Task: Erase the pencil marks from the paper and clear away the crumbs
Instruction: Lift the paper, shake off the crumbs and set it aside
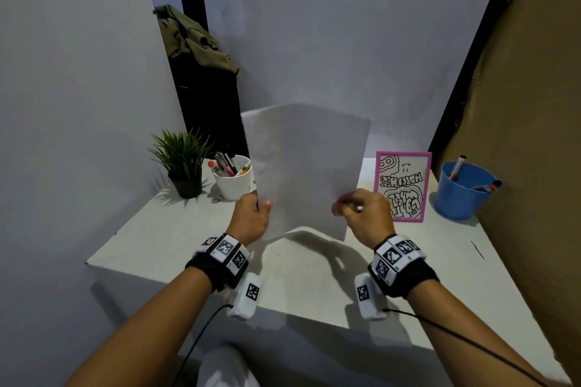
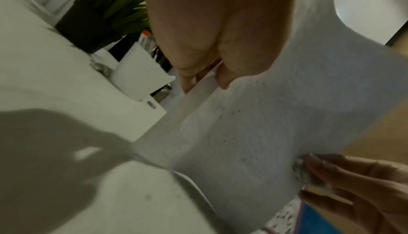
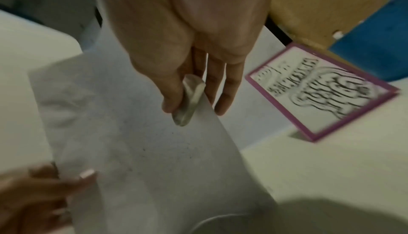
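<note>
**Two hands, one sheet lifted off the surface**

Two hands hold a single sheet of white paper (image 1: 306, 166) upright above the white surface (image 1: 424, 276), its lower edge clear of the top and casting a curved shadow beneath. The sheet is thin and matte, slightly bowed, with soft creases near its upper left part and faint grey smudges and dark specks scattered over the face seen in the wrist views.

The left edge is pinched by the left hand (image 1: 250, 217), thumb on the near face and the fingers (image 2: 187, 80) curled behind the sheet. The right edge is held by the right hand (image 1: 366, 217), whose thumb presses a flat, rounded, greyish-white eraser (image 3: 189, 101) against the paper while the other fingers (image 3: 227, 94) lie fairly straight behind it. The eraser looks worn smooth, with dulled edges.

At the back left of the surface a spiky green plant in a dark pot (image 1: 184, 163) stands beside a smooth white cup (image 1: 234, 181) filled with pens. To the right a pink-framed card (image 1: 404, 187) with bold black doodle lettering is propped upright, and further right a blue plastic tub (image 1: 460, 195) holds markers. A brown board (image 1: 534, 135) is seen along the right side.
</note>
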{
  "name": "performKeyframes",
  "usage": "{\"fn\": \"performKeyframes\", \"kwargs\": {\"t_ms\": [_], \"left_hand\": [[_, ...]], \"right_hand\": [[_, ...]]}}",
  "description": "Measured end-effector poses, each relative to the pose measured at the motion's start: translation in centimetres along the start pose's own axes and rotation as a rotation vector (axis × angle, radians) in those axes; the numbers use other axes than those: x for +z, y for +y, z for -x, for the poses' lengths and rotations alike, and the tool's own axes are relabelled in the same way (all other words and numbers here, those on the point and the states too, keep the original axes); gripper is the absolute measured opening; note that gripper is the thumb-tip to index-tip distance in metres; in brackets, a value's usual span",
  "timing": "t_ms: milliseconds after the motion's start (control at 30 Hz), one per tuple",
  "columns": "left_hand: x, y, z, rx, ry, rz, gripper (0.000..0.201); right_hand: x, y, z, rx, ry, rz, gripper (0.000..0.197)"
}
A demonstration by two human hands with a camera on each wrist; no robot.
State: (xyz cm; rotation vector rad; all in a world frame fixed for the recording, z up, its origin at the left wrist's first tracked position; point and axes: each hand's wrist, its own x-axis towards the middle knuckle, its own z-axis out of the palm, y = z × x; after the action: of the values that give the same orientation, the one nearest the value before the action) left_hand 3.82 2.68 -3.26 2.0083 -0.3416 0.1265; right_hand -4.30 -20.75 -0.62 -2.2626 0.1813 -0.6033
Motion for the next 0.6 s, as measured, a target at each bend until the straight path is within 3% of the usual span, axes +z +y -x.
{"fn": "performKeyframes", "kwargs": {"t_ms": [67, 233, 367, 533, 600], "left_hand": [[0.4, -0.6, 0.3, -0.045, -0.007, -0.025, 0.023], [-1.0, 2.2, -1.7, -0.017, -0.009, 0.074, 0.022], [-0.3, 3.2, -2.8, -0.127, -0.029, 0.099, 0.032], [3.2, 0.3, -0.4, -0.254, -0.149, -0.207, 0.046], [4.2, -0.7, 0.4, -0.259, -0.218, -0.357, 0.061]], "right_hand": [[0.8, 1.1, 0.9, 0.108, -0.063, 0.036, 0.005], [-1.8, 0.3, -0.8, 0.152, 0.009, -0.074, 0.009], [-3.9, 1.9, -1.5, 0.272, -0.105, -0.094, 0.016], [-3.7, 5.3, 1.5, 0.412, -0.298, 0.069, 0.019], [-2.8, 5.7, 2.4, 0.434, -0.359, 0.204, 0.02]]}}
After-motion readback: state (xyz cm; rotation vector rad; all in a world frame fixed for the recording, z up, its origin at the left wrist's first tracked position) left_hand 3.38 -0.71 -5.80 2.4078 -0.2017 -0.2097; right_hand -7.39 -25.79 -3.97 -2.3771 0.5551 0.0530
